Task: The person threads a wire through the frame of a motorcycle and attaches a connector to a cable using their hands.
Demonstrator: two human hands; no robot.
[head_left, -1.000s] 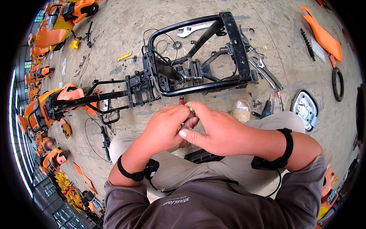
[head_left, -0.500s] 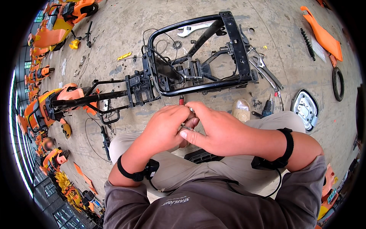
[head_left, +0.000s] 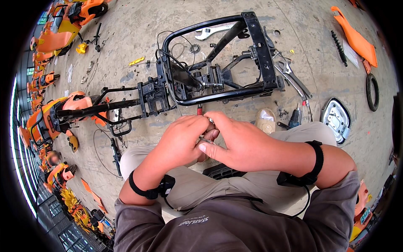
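Note:
My left hand [head_left: 183,136] and my right hand [head_left: 228,140] meet over my lap, fingers curled against each other. Between them shows a sliver of a small metal part [head_left: 205,140]; my fingers cover most of it, so its kind cannot be made out. Both hands are closed around it, the right thumb pressing from the near side. Just beyond the fingertips, a red-handled tool [head_left: 200,110] points toward the frame. The black motorbike frame [head_left: 218,98] lies on the floor ahead of my hands, with cables and brackets attached.
An adjustable wrench [head_left: 214,31] lies behind the frame. At right are pliers-like tools [head_left: 294,80], a power drill [head_left: 295,117], a white-lined shell [head_left: 336,121], a shock spring [head_left: 338,48] and an orange panel [head_left: 356,38]. Orange bikes [head_left: 46,113] line the left side. A black part [head_left: 222,171] sits between my legs.

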